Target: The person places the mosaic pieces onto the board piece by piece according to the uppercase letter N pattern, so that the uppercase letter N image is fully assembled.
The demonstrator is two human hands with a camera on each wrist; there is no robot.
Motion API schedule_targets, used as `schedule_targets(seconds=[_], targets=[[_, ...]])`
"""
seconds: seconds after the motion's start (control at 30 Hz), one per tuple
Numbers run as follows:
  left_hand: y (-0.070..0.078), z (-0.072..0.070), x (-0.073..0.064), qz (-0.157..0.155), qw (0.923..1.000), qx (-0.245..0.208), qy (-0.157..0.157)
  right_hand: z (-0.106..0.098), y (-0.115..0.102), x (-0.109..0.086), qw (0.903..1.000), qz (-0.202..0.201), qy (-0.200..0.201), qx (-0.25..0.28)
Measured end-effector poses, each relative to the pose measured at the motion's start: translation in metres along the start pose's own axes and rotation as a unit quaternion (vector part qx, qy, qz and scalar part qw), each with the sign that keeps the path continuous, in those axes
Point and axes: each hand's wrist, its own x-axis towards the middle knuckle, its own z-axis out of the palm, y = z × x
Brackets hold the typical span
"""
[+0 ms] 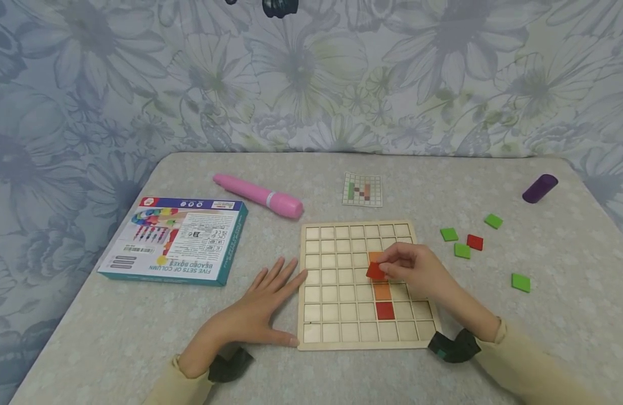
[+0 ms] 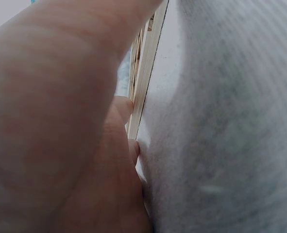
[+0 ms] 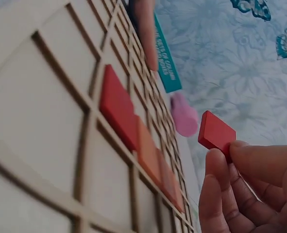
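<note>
My right hand [image 1: 410,267] pinches a red square tile [image 3: 217,131] between thumb and fingers, held over the wooden grid board [image 1: 337,344]. In the right wrist view this tile is raised off the board and tilted. One column of the grid holds a lower red tile [image 1: 384,310], an orange tile [image 1: 382,291] just above it and another orange tile [image 1: 374,257] farther up, partly covered by the fingers. My left hand [image 1: 258,309] rests on the table at the board's left side, fingers spread and straight, with fingertip and thumb tip touching the edge.
Several green tiles [image 1: 520,282] and one red tile [image 1: 475,242] lie right of the board. A pattern card [image 1: 362,190] lies behind it, near a pink pen-shaped object [image 1: 258,196]. A flat box [image 1: 172,241] is at left, a purple cylinder [image 1: 540,188] at far right.
</note>
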Motion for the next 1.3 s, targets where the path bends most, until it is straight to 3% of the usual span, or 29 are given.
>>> schedule_targets(seconds=[0.27,0.53,0.83,1.1,1.2,1.3], targets=[[-0.002,0.001,0.000,0.000,1.0000,-0.002,0.000,0.018,0.004,0.003,0.9963,-0.034,-0.006,-0.079],[-0.001,0.000,0.000,0.000,1.0000,0.002,0.000,0.021,0.005,0.002,0.9865,-0.064,-0.025,-0.149],[0.000,-0.001,0.001,0.004,1.0000,0.000,-0.002,0.022,0.003,-0.001,0.9800,-0.082,-0.031,-0.178],[-0.001,0.005,0.002,0.007,1.0000,-0.001,0.002,0.005,-0.002,-0.010,0.9727,-0.114,-0.016,-0.201],[-0.002,0.007,-0.001,0.003,1.0000,-0.007,0.002,-0.014,-0.007,-0.015,0.9727,-0.103,0.021,-0.207],[-0.002,0.006,-0.001,0.002,0.9999,-0.007,0.012,-0.039,-0.010,-0.017,0.9634,-0.108,0.075,-0.233]])
